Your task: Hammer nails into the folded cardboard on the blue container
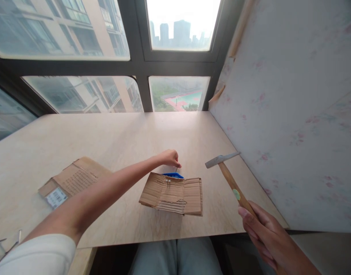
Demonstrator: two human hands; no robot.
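Observation:
My right hand (pixel 264 229) is wrapped round the wooden handle of a hammer (pixel 231 178). Its metal head points up and left, raised over the right side of the table. Beyond the folded corrugated cardboard (pixel 171 194), the fingers of my left hand (pixel 170 158) are pinched together on a thin metal piece that looks like a nail (pixel 177 169). Just below that hand, part of a blue object (pixel 173 175) shows behind the cardboard's far edge; the rest of it is hidden. Small nails (pixel 168 182) stick up from the cardboard near this edge.
On the left lies a flattened cardboard box (pixel 75 177) with a white label, partly covered by my left arm. Several long nails (pixel 19 236) are at the table's lower left. A papered wall (pixel 292 133) borders the right side, and windows (pixel 178 65) rise behind the table (pixel 123 133).

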